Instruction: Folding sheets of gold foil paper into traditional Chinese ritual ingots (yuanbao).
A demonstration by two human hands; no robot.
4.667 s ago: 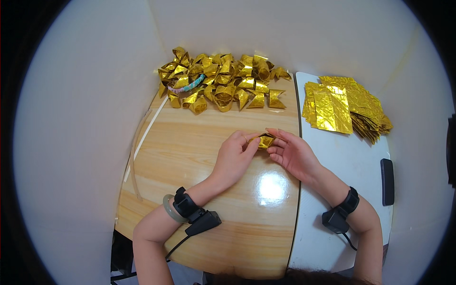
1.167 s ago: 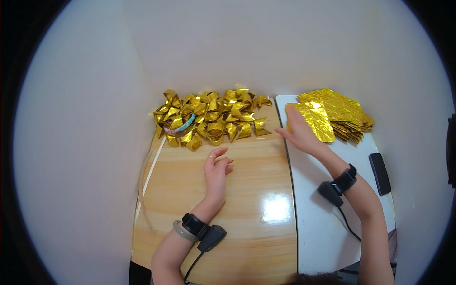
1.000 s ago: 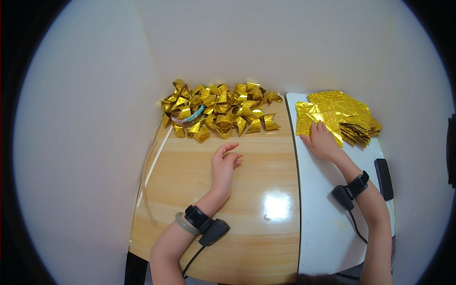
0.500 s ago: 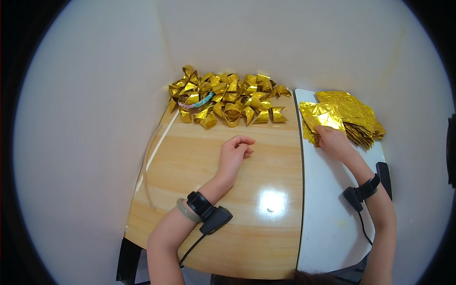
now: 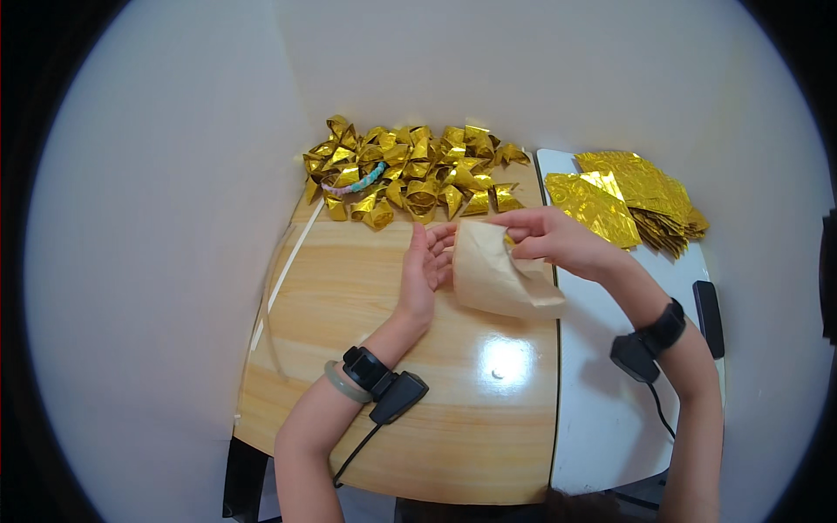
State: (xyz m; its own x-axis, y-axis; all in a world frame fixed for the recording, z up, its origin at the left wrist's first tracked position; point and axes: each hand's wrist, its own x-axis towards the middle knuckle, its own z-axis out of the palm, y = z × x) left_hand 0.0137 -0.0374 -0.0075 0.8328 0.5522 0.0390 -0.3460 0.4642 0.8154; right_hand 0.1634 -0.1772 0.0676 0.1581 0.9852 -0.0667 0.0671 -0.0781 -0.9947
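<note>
A sheet of gold foil paper (image 5: 493,272) hangs above the wooden table, its pale backing in view and its lower right corner curling. My right hand (image 5: 551,241) pinches it at the upper right edge. Beside the sheet's left edge is my left hand (image 5: 425,268), fingers apart and thumb raised. The fingertips come right up to the paper; whether they touch it I cannot tell. Flat gold foil sheets (image 5: 645,196) lie in an overlapping stack beyond my right hand. Folded gold paper ingots (image 5: 410,174) sit in a heap along the table's far side.
A pastel braided band (image 5: 356,181) rests on the left of the heap. The wooden tabletop (image 5: 366,288) meets a white tabletop (image 5: 602,401) on the right, with a black bar-shaped object (image 5: 709,318) at its right edge. Pale walls (image 5: 166,218) rise around. Cabled black devices (image 5: 370,373) are strapped to both wrists.
My right hand has taken a foil sheet off the stack and brought it left over the wooden table. My left hand's curled fingers have spread toward the sheet.
</note>
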